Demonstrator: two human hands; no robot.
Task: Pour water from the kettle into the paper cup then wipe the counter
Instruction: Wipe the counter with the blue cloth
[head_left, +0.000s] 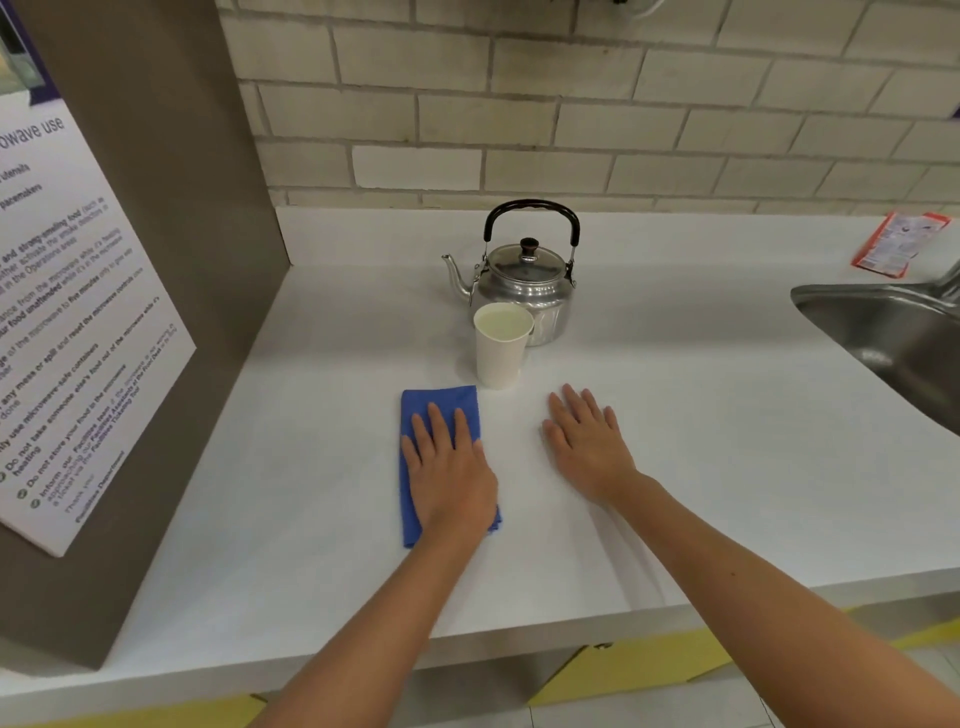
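Note:
A silver kettle (524, 283) with a black handle stands upright at the back of the white counter (701, 441), its spout pointing left. Directly in front of it stands a white paper cup (500, 351) with liquid inside. A folded blue cloth (441, 402) lies flat on the counter, left of and nearer than the cup. My left hand (449, 470) rests flat on the cloth, fingers spread, covering its lower half. My right hand (587, 441) lies flat on the bare counter to the right of the cloth, fingers apart, holding nothing.
A steel sink (893, 338) is set into the counter at the right. A red and white sachet (898, 241) lies at the back right. A grey panel with a printed notice (78, 322) walls off the left side. A brick wall backs the counter.

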